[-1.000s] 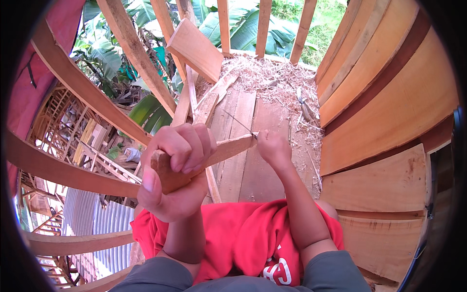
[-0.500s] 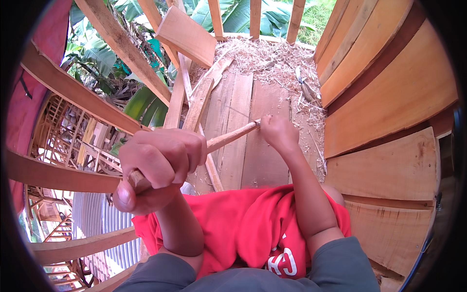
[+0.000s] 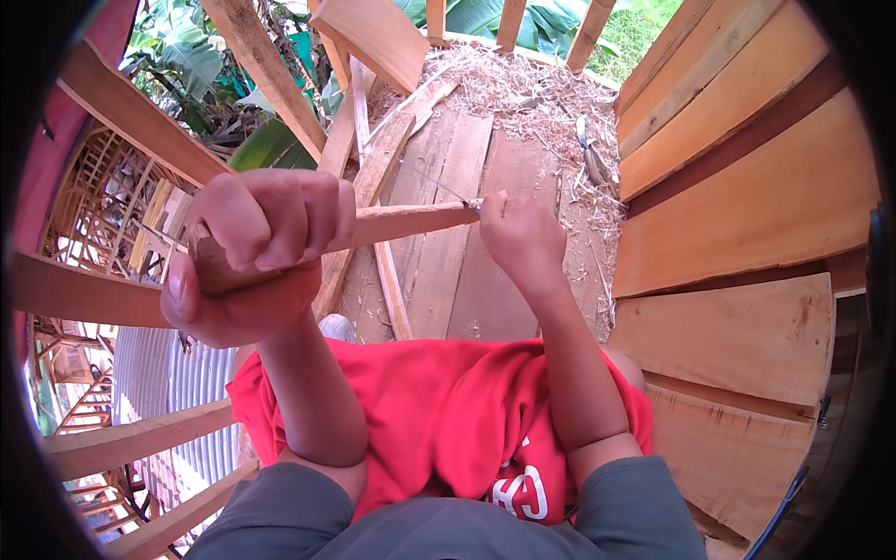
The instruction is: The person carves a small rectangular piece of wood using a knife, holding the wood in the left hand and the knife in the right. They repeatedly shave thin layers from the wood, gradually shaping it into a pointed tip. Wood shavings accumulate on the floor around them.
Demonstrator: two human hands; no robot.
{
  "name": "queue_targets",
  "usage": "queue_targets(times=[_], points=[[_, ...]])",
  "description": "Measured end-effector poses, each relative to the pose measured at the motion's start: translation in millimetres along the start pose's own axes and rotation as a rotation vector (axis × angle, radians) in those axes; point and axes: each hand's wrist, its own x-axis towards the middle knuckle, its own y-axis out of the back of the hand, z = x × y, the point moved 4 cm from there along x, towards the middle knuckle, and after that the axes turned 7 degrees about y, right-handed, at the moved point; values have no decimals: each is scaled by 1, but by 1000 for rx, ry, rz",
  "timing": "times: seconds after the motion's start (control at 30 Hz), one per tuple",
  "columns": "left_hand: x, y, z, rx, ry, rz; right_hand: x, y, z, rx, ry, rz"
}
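Note:
My left hand (image 3: 266, 233) is closed around the near end of a long wooden strip (image 3: 406, 224), its thumb wrapped underneath. The strip slants away to the right, its broad flat side showing, and its far end meets my right hand (image 3: 525, 238). That hand is a closed fist around a thin-bladed tool, whose handle is hidden by the fingers. A narrow dark blade (image 3: 437, 184) seems to stick out from the fist, across the strip's far end. Both hands are above my lap, which a red cloth (image 3: 411, 383) covers.
Pale wood shavings (image 3: 523, 89) litter the far plank floor (image 3: 499, 271). Loose battens (image 3: 383, 168) and a wide board (image 3: 378, 37) lean at the far left. Plank walling (image 3: 728, 224) rises on the right; slatted rails (image 3: 140, 434) border the left. A curved dark object (image 3: 590, 154) lies among the shavings.
My left hand has moved left and farther away, and the strip has rolled to show a broader face. My right fist has shifted slightly left and farther away, staying at the strip's far end.

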Motion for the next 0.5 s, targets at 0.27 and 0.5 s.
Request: queue_targets(times=[0.27,0.5], points=[[0,-10,-1,-12,18,-57,-3,8,9,-149,-44,-47],[1,-13,-6,-169,-20,-19,15,-12,50,-111,-141,6]])
